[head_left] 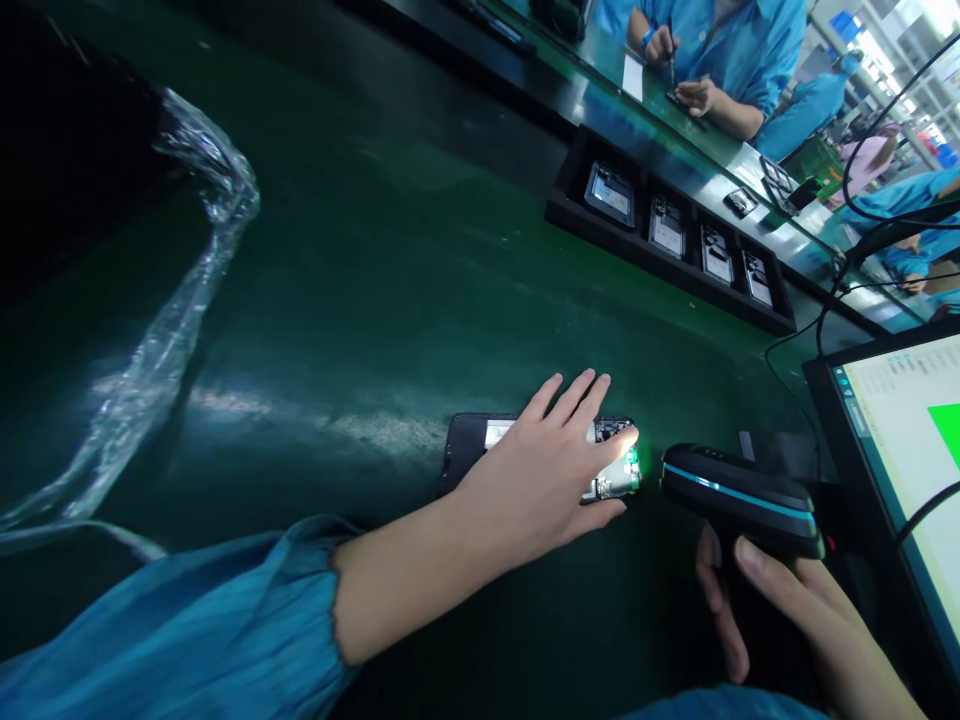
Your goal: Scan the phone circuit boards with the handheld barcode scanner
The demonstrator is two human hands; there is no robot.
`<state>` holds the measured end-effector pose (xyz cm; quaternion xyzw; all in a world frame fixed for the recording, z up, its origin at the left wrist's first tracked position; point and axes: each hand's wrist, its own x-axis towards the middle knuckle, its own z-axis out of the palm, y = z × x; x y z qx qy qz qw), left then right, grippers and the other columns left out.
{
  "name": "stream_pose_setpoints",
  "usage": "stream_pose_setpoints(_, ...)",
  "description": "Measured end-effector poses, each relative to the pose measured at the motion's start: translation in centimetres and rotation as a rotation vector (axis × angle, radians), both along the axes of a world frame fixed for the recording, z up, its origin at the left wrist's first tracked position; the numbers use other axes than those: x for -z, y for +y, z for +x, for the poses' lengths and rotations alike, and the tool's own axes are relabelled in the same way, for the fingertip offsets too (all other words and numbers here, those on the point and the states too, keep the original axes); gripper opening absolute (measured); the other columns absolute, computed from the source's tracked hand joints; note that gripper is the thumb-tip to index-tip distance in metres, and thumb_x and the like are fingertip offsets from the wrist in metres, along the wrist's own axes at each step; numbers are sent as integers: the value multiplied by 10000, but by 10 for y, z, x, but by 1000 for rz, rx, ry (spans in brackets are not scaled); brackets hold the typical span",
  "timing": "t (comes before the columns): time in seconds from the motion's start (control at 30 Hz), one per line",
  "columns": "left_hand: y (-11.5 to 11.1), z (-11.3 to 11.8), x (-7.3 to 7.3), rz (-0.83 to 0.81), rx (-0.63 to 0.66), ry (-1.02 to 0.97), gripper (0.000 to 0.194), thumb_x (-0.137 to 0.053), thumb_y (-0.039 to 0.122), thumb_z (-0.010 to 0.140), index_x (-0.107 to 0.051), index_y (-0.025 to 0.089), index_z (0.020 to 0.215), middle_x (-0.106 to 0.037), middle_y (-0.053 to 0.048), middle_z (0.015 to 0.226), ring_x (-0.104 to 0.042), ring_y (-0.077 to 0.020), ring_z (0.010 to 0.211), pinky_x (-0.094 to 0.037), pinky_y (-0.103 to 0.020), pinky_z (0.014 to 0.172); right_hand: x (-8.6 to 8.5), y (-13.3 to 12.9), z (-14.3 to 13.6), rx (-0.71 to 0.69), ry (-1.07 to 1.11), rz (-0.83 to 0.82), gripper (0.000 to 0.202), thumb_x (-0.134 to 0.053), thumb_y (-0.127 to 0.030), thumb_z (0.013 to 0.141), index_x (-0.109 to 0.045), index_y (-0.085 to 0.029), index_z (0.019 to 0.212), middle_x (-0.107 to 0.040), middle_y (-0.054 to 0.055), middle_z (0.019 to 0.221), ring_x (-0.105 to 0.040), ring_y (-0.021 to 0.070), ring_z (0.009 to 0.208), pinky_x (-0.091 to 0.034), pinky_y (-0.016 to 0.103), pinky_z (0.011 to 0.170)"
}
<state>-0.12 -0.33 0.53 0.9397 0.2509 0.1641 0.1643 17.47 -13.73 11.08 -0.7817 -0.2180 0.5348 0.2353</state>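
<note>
One view only, head-worn cam, aimed fwd and down across the green table (360,250). Left hand (551,470) and right hand (780,610) are seen close up; far edge w/ a co-worker (720,50) is caught top right.

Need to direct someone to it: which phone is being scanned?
On the dark green belt, just left of the lit monitor, lies an opened black phone under the left hand. Unlike those in the black tray, it lies loose, facing the black handheld scanner.
</note>
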Motion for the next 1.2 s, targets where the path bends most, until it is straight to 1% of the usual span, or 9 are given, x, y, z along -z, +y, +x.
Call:
stream_pose_setpoints(0.13, 0, 0, -1, -1, 6, 12, 592, -639, 544, 858, -543, 236, 1355, -377, -192, 1544, -283, -407, 1446, -294, -609, 1131, -2, -3, 0, 2, 3, 21, 533, -610, -717, 745, -627, -184, 734, -570, -6, 482, -530, 160, 493, -386, 305, 642)
stream_pose_setpoints(0.37, -1, 0, 1, 10, -5, -11, 594, -648, 536, 853, -543, 233, 1352, -346, -192, 1560, -283, -411, 1446, -290, -614, 1132, -2, -6, 3, -12, 31, 35, 511, -566, -684, 808, -624, -177, 788, -578, -4, 510, -540, 162, 522, -372, 308, 637)
stream_pose_setpoints(0.47, -3, 0, 2, 13, -25, -14, 582, -646, 533, 856, -551, 227, 1342, -344, -200, 1559, -277, -421, 1445, -296, -618, 1123, 3, -6, 1, -44, 31, 88, 499, -556, -668, 828, -602, -178, 751, -578, -6, 480, -552, 163, 509, -411, 309, 664)
stream_pose_setpoints(0.53, -4, 0, 2, 14, -37, -11, 567, -649, 525, 857, -558, 229, 1332, -359, -201, 1551, -276, -420, 1446, -302, -613, 1120, 9, -5, -2, -44, 67, 137, 482, -553, -642, 850, -585, -175, 732, -580, -11, 470, -549, 149, 485, -428, 295, 650)
stream_pose_setpoints(0.67, -5, 0, 1, 15, -45, -13, 571, -656, 522, 851, -552, 228, 1329, -368, -212, 1543, -273, -411, 1450, -307, -604, 1120, 22, -4, -7, 63, 166, 186, 452, -577, -604, 863, -586, -164, 761, -565, -25, 468, -540, 116, 439, -426, 239, 542)
stream_pose_setpoints(0.8, -5, 0, 2, 13, -46, -12, 550, -641, 536, 859, -567, 222, 1305, -353, -228, 1545, -278, -418, 1446, -300, -605, 1120, 32, -3, -8, 156, 244, 252, 438, -595, -584, 861, -590, -147, 832, -629, -1, 603, -532, 96, 393, -442, 220, 449)
stream_pose_setpoints(0.9, -5, 1, 2, 13, -50, -20, 567, -648, 539, 852, -562, 223, 1314, -357, -220, 1545, -278, -416, 1446, -298, -602, 1122, 34, -1, -8, 166, 294, 271, 454, -567, -584, 877, -593, -133, 839, -640, 19, 619, -515, 84, 357, -413, 202, 405)
stream_pose_setpoints(1.03, -5, 1, 2, 13, -46, -19, 562, -634, 537, 862, -561, 220, 1321, -369, -221, 1538, -280, -407, 1448, -304, -601, 1120, 34, 0, -11, 166, 321, 257, 459, -547, -582, 890, -588, -138, 781, -579, 0, 479, -515, 94, 356, -415, 187, 403)
stream_pose_setpoints(1.2, -5, 1, 0, 10, -60, -16, 564, -643, 538, 854, -572, 215, 1311, -371, -237, 1532, -282, -418, 1444, -305, -601, 1119, 35, 1, -14, 191, 318, 267, 435, -580, -577, 874, -585, -147, 806, -631, 8, 598, -523, 87, 362, -448, 195, 394)
